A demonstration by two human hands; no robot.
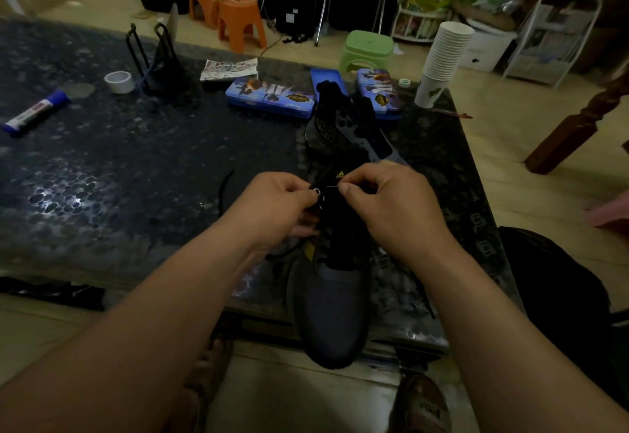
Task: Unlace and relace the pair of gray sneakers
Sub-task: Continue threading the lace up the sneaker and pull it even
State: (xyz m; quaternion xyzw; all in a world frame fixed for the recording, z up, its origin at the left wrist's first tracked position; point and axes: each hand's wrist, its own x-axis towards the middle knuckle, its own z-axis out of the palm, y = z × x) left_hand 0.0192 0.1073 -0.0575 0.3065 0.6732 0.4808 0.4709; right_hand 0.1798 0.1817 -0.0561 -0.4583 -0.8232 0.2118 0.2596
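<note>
Both hands (275, 204) on sneaker (330, 313) (lace (332, 186) faint)

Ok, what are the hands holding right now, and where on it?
The left hand pinches the near sneaker by its upper beside a silver eyelet; the right hand pinches the black lace near its tip.

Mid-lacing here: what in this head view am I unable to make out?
Head view: lace tip pinched by the right hand; too thin and dark to tell whether it has entered the eyelet.
Head view: near sneaker eyelet rows, covered by both hands; left hand holds its edge.
Head view: far sneaker lacing, dim and blurred.
</note>
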